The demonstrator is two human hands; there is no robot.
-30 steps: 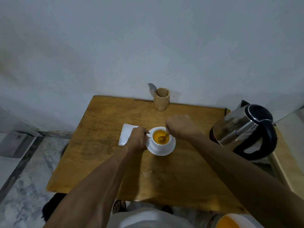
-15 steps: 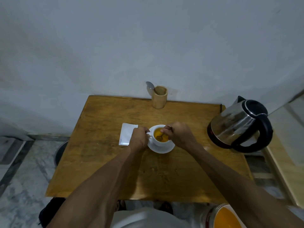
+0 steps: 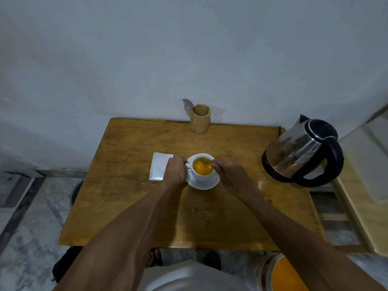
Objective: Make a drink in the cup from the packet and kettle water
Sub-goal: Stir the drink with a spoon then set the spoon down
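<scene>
A white cup (image 3: 201, 176) full of orange-yellow liquid stands on a white saucer (image 3: 206, 185) in the middle of the wooden table (image 3: 130, 202). My left hand (image 3: 175, 172) grips the cup's handle on its left side. My right hand (image 3: 230, 175) pinches a spoon (image 3: 206, 163) whose bowl dips into the liquid. A white packet (image 3: 158, 169) lies flat just left of my left hand. The steel kettle (image 3: 302, 150) with a black handle and lid stands at the table's right edge.
A wooden holder (image 3: 200, 119) with another spoon (image 3: 188, 104) stands at the table's back edge against the wall. A bucket (image 3: 283, 274) with orange contents sits on the floor at bottom right. A pale bench (image 3: 361, 185) lies to the right.
My right hand has drawn back to the cup's right side while the spoon moves in the liquid. My left hand stays on the handle. The camera view has shifted slightly.
</scene>
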